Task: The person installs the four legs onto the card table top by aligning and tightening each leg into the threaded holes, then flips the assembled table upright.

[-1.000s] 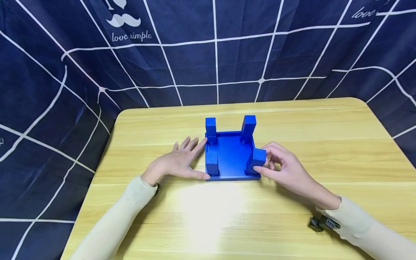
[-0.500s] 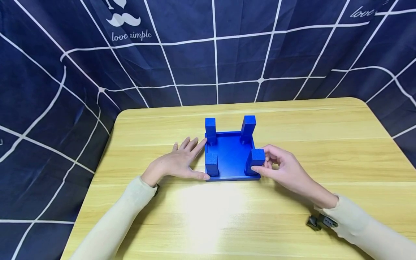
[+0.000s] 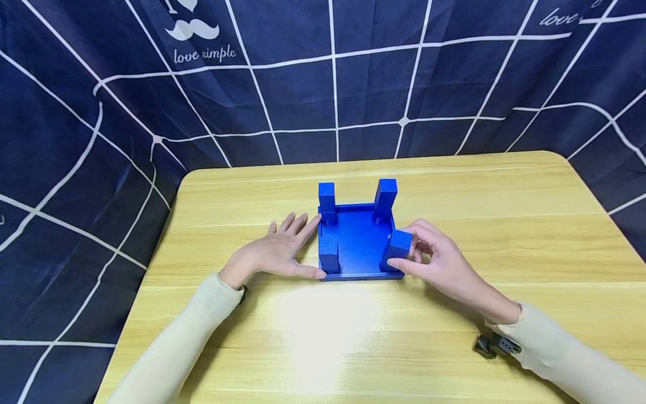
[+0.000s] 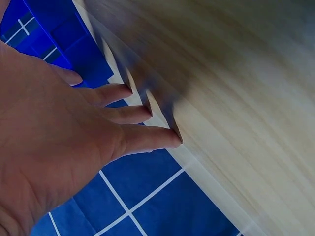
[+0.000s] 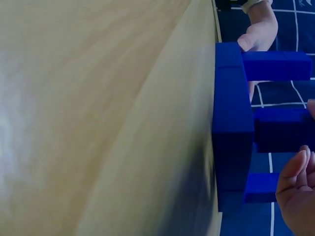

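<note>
A blue square tray-like base (image 3: pixel 358 241) with a raised rim lies on the table, and a blue post rises at each corner, like a small table turned upside down. My right hand (image 3: pixel 439 255) pinches the near right post (image 3: pixel 400 245) between thumb and fingers. That post leans a little to the right and looks slightly turned. Fingers spread, my left hand (image 3: pixel 280 252) rests on the table, its thumb and index fingertip touching the base's left side. In the right wrist view, the post (image 5: pixel 283 130) stands out from the base, with the right hand (image 5: pixel 298 196) around its end.
The near left post (image 3: pixel 329 255), far left post (image 3: pixel 327 199) and far right post (image 3: pixel 386 196) stand upright at their corners. The wooden table (image 3: pixel 242 348) reaches back to a dark blue curtain (image 3: pixel 298 101) with white lines. A wrist camera (image 3: pixel 487 346) hangs under the right sleeve.
The right hand has shifted slightly left, and the post's top has turned and tipped a little in its grip. The left hand and the base have kept their places.
</note>
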Motion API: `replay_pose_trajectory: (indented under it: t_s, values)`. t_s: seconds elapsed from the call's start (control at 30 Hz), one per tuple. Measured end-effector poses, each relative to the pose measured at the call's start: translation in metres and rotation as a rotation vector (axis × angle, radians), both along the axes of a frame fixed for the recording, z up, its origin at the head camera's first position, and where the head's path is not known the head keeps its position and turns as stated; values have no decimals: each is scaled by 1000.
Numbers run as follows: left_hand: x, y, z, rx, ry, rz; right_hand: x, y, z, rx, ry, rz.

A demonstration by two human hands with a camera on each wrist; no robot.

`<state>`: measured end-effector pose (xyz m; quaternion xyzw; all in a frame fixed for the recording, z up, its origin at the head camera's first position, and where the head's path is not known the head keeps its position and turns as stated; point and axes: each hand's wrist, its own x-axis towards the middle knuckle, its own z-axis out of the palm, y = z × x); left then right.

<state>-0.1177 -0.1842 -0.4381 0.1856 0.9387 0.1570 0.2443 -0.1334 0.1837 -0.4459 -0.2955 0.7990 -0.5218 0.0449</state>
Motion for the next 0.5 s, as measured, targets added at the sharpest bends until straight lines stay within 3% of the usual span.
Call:
replay_pose_trajectory:
  t_s: [0.5]
  values:
    - [0, 0, 0, 7, 4, -5, -4, 1, -4, 17, -82, -1]
